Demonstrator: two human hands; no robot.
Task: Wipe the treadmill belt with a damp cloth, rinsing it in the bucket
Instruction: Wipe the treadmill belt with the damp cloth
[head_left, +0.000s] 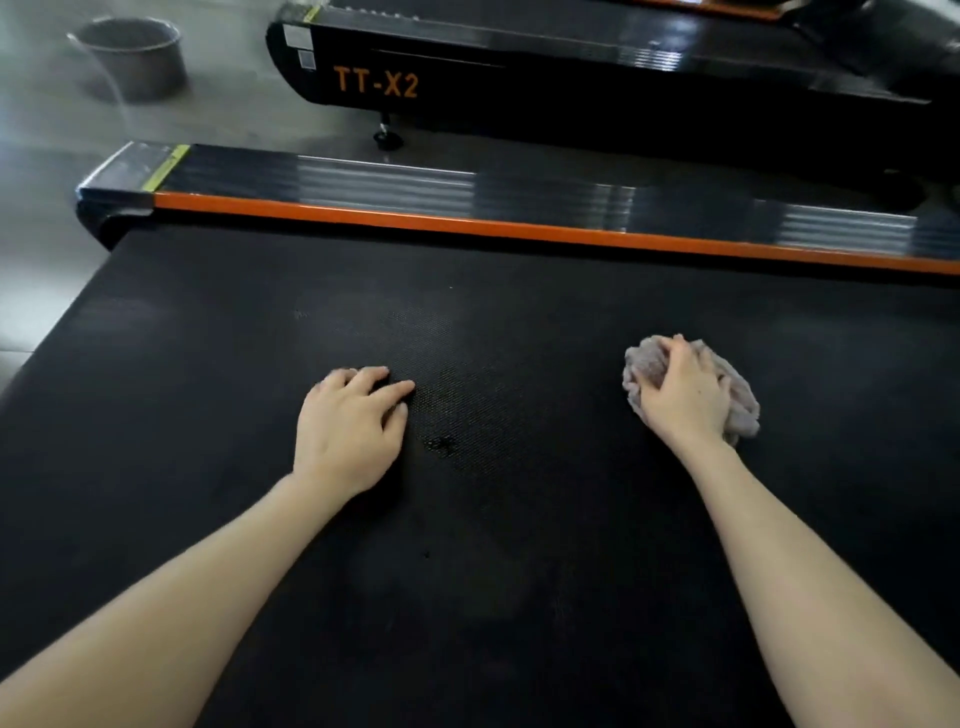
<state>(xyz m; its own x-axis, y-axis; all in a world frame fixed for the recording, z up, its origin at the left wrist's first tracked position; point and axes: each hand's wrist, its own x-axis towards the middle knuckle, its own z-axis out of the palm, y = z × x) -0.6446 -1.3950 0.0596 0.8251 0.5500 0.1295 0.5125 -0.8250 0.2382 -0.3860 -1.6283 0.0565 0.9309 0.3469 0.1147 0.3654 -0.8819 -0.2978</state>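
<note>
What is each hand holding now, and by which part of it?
The right hand holds the bunched cloth, its grip over the cloth's top, pressing it on the belt. The left hand holds nothing; it rests on the belt.

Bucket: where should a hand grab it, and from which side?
Probably the thin bail handle, which seems to hang down the near wall of the bucket, though it is blurred. Come from above on the near side: it stands upright, mouth open, on the floor. The left hand, flat on the belt, is free.
</note>
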